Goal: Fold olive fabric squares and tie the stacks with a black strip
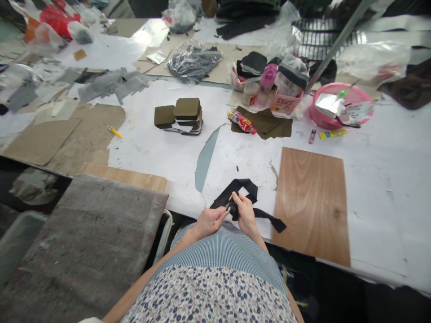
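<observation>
At the front edge of the table both my hands meet over a long black fabric strip [232,188]. My right hand [246,216] is closed on a bunched part of it, with the thumb on top. My left hand [211,220] pinches at the same bunch from the other side. A small pale, shiny bit shows at its fingertips, too small to name. One end of the strip loops behind the hands on the white paper, and a tail runs off to the right.
A wooden board [313,202] lies to the right, a grey-topped board [87,224] to the left. Farther back are stacked olive pieces [187,110], olive cloth [279,125] under a red-labelled bottle [243,121], a pink basin [316,110] and a yellow cutter [115,132].
</observation>
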### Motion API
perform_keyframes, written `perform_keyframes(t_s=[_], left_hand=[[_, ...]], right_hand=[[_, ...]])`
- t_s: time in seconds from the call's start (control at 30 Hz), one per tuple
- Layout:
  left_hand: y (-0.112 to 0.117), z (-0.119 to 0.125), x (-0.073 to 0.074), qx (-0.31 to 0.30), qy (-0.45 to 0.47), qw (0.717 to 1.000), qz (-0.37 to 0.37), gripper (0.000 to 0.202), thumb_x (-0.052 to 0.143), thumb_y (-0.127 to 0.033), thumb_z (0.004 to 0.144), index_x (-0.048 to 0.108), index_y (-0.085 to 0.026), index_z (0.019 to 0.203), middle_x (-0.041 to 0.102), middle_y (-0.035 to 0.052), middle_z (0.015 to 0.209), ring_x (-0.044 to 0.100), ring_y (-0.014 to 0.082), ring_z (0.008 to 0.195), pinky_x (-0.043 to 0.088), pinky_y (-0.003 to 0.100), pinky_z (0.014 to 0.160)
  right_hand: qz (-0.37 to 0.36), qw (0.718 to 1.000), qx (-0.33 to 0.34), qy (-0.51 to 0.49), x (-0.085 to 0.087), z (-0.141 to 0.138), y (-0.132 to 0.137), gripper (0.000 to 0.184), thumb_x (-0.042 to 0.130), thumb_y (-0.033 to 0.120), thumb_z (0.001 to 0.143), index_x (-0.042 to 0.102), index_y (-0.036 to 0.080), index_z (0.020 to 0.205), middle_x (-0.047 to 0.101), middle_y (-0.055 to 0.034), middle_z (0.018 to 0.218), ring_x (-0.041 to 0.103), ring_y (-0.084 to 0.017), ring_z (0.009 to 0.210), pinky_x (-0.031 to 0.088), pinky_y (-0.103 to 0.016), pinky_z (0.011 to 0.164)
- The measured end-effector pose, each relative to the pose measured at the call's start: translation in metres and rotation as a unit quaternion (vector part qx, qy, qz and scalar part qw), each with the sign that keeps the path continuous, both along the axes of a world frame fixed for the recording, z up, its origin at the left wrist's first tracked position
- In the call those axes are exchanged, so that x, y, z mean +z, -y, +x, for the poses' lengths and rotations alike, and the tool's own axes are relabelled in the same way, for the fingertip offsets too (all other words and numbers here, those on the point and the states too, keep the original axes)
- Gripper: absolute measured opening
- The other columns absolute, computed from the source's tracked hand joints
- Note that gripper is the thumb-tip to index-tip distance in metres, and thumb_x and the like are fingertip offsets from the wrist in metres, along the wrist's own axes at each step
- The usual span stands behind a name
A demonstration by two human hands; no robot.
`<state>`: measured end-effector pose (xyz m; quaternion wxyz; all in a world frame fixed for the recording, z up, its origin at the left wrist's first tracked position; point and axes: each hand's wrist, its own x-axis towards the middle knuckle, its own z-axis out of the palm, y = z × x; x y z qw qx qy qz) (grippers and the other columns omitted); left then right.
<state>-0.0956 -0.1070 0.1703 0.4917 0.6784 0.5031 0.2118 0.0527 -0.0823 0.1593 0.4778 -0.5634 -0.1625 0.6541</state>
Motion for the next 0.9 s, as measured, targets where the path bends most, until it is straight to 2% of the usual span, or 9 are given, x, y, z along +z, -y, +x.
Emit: perform_keyframes(t_s=[0.27,0.43,0.57,0.63,0.7,0.77,0.8,0.87,0.9], left_hand=[[0.004,0.004,0.003,-0.03,-0.021,0.999,0.024,0.029,0.046,-0.031,0.093,0.053,-0.02,0.067,0.044,-0.0033,0.057,0.041,0.0095,0.051,0.028,0.021,0.052],[0.006,0.004,0.002,-0.003,-0.011,1.0,-0.007,0.031,0.047,-0.034,0.094,0.057,-0.019,0.068,0.05,-0.0026,0.059,0.045,0.0099,0.053,0.032,0.021,0.054],[-0.001,-0.004,0.003,0.07,-0.047,0.996,0.015,0.028,0.043,-0.036,0.096,0.066,-0.02,0.097,0.065,0.0024,0.082,0.058,0.0148,0.074,0.043,0.023,0.069],[-0.007,-0.012,0.007,0.11,-0.089,0.986,0.085,0.029,0.048,-0.035,0.095,0.063,-0.021,0.115,0.064,0.0067,0.099,0.059,0.0193,0.091,0.045,0.029,0.083],[-0.012,-0.02,0.014,0.166,-0.137,0.961,0.175,0.036,0.056,-0.036,0.091,0.059,-0.02,0.123,0.06,0.0104,0.109,0.054,0.0239,0.104,0.043,0.037,0.093],[-0.013,-0.027,0.023,0.215,-0.153,0.936,0.232,0.03,0.058,-0.035,0.089,0.062,-0.019,0.114,0.06,0.0105,0.106,0.053,0.0247,0.105,0.042,0.039,0.094],[-0.012,-0.029,0.027,0.214,-0.143,0.938,0.231,0.023,0.056,-0.034,0.091,0.065,-0.018,0.105,0.061,0.0089,0.1,0.054,0.023,0.1,0.044,0.037,0.091],[-0.007,-0.028,0.031,0.15,-0.105,0.969,0.166,0.02,0.052,-0.033,0.093,0.065,-0.019,0.088,0.061,0.0046,0.086,0.057,0.0176,0.083,0.046,0.03,0.079],[-0.004,-0.025,0.031,0.112,-0.083,0.984,0.116,0.02,0.052,-0.034,0.093,0.065,-0.019,0.087,0.061,0.0031,0.083,0.057,0.015,0.075,0.046,0.028,0.073]], right_hand=[[-0.013,1.0,-0.003,-0.01,-0.002,0.006,0.003,0.042,0.079,0.055,0.061,0.059,0.017,0.061,0.055,0.0017,0.059,0.047,-0.009,0.051,0.039,-0.023,0.048],[-0.003,1.0,0.01,0.002,-0.006,0.006,0.001,0.042,0.079,0.055,0.062,0.061,0.017,0.06,0.055,0.0023,0.056,0.046,-0.009,0.05,0.038,-0.023,0.047],[0.027,0.999,0.027,0.034,0.003,0.002,-0.002,0.038,0.076,0.054,0.067,0.069,0.017,0.071,0.05,0.0043,0.053,0.042,-0.008,0.048,0.033,-0.022,0.045],[0.033,0.998,0.028,0.048,0.008,0.001,-0.002,0.037,0.075,0.053,0.069,0.071,0.016,0.077,0.05,0.0044,0.053,0.041,-0.008,0.048,0.032,-0.021,0.044],[0.028,0.999,0.017,0.044,0.013,0.0,-0.002,0.039,0.074,0.053,0.07,0.072,0.016,0.081,0.055,0.0031,0.056,0.045,-0.009,0.049,0.035,-0.021,0.046],[0.023,0.999,0.001,0.032,0.015,-0.001,-0.001,0.04,0.073,0.054,0.07,0.072,0.016,0.084,0.059,0.002,0.058,0.05,-0.01,0.05,0.039,-0.021,0.047],[0.022,0.999,-0.009,0.027,0.016,-0.002,-0.001,0.041,0.073,0.054,0.071,0.072,0.016,0.085,0.06,0.0018,0.059,0.052,-0.01,0.05,0.041,-0.021,0.047],[0.021,0.999,-0.024,0.014,0.017,-0.005,0.0,0.041,0.074,0.054,0.07,0.071,0.017,0.086,0.062,0.0019,0.06,0.055,-0.011,0.05,0.043,-0.021,0.047],[0.021,0.999,-0.027,0.007,0.018,-0.007,0.0,0.04,0.074,0.054,0.07,0.07,0.017,0.086,0.063,0.0018,0.061,0.056,-0.011,0.049,0.044,-0.021,0.047]])
